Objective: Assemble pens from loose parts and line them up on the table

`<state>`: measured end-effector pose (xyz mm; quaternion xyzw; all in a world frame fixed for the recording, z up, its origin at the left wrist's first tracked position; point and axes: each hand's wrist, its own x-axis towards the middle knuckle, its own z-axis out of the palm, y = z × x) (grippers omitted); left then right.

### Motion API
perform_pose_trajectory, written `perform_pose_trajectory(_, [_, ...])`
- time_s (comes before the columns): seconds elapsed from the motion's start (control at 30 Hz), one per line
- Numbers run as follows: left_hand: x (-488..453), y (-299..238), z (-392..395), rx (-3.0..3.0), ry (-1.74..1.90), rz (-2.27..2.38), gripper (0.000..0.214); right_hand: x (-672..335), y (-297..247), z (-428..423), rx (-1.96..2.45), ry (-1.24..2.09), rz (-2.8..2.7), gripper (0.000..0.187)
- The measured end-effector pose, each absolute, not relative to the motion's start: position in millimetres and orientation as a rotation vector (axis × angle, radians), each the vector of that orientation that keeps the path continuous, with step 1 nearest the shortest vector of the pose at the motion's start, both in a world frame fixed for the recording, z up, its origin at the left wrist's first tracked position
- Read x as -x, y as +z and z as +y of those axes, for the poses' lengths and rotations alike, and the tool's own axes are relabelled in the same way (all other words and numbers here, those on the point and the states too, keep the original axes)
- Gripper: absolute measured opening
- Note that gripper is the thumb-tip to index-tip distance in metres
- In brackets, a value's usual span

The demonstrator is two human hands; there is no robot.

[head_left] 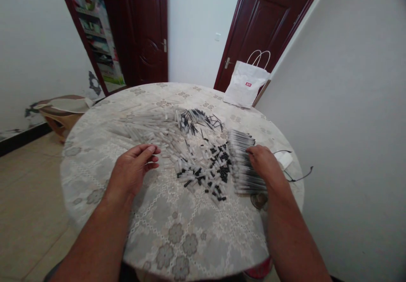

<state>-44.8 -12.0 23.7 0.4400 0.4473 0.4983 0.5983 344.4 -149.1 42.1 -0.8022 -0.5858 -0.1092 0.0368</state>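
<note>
My left hand (pixel 138 163) hovers above the near left of the tabletop, thumb pressed to the index finger. Whatever may be in that pinch is too small to make out. Just beyond it lies a loose heap of pale, translucent pen barrels (pixel 146 126). My right hand (pixel 261 159) is over a tidy row of assembled pens (pixel 241 163), its closed fingertips at a pen in the row. Between the hands are scattered black pen caps (pixel 223 170) and short clear pieces (pixel 190 165). Dark, thin ink refills (pixel 198 117) are piled farther back.
A patterned cloth (pixel 180 239) covers the round table. Glasses and a white item (pixel 283 159) rest right of the pens, and a small round brownish object (pixel 258 200) lies below them. A white paper bag (pixel 247 83) stands at the back right, near the wall.
</note>
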Motion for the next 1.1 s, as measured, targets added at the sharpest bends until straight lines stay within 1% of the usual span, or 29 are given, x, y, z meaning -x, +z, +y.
perform_pose_trajectory(0.13, [47,22,-12,-1.021,1.159,1.024,0.037,-310,55,-144,2.341,-0.373,-1.876,0.029])
perform_pose_trajectory(0.3, [48,22,-15,-1.037,1.132,1.001,0.038,-235,69,-128,2.173,-0.14,-2.144,0.028])
perform_pose_trajectory(0.4, [49,24,-17,-1.043,1.136,0.983,0.037,-199,62,-106,2.14,-0.05,-2.231,0.029])
perform_pose_trajectory(0.53, [52,25,-17,-1.037,1.157,0.976,0.037,-171,41,-70,2.208,-0.061,-2.218,0.031])
perform_pose_trajectory(0.63, [54,25,-17,-1.04,1.166,0.978,0.037,-161,27,-52,2.265,-0.091,-2.179,0.033])
perform_pose_trajectory(0.83, [57,26,-18,-1.076,1.167,0.961,0.035,-162,16,-47,2.377,-0.108,-2.13,0.027])
perform_pose_trajectory(1.1, [56,26,-21,-1.118,1.092,0.956,0.029,-186,44,-66,2.43,0.095,-2.17,0.024])
